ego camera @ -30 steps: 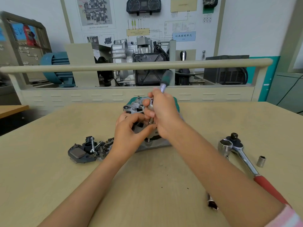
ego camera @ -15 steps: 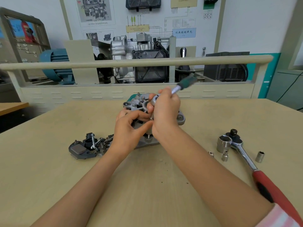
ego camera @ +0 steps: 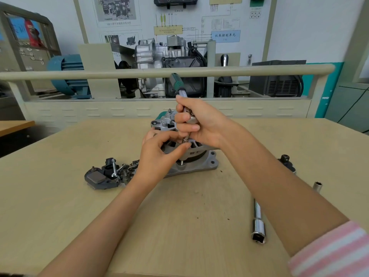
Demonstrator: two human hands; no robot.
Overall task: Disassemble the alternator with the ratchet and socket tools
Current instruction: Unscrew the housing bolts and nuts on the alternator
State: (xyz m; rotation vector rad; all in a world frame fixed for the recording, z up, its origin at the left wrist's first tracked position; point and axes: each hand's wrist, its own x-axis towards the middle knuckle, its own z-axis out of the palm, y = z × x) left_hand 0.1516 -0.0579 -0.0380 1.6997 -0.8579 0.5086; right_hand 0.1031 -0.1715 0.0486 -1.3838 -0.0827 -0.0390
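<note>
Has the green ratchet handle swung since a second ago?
Yes. The ratchet handle swung right, then back left; it now points up and slightly left across the beige rail, with the right hand gripping its head.

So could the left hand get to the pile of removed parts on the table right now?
Probably yes: the removed parts lie just left of the left hand with nothing between, but it would have to let go of the alternator first.

**Both hands raised, fingers curled**

Both forearms reach forward from the lower corners and converge at centre. The right hand [ego camera: 201, 124] sits higher, its grip closed round a slim tool, knuckles facing left. The left hand [ego camera: 159, 154] sits just below, thumb and forefinger pinched together, wrist bent slightly upward.
</note>
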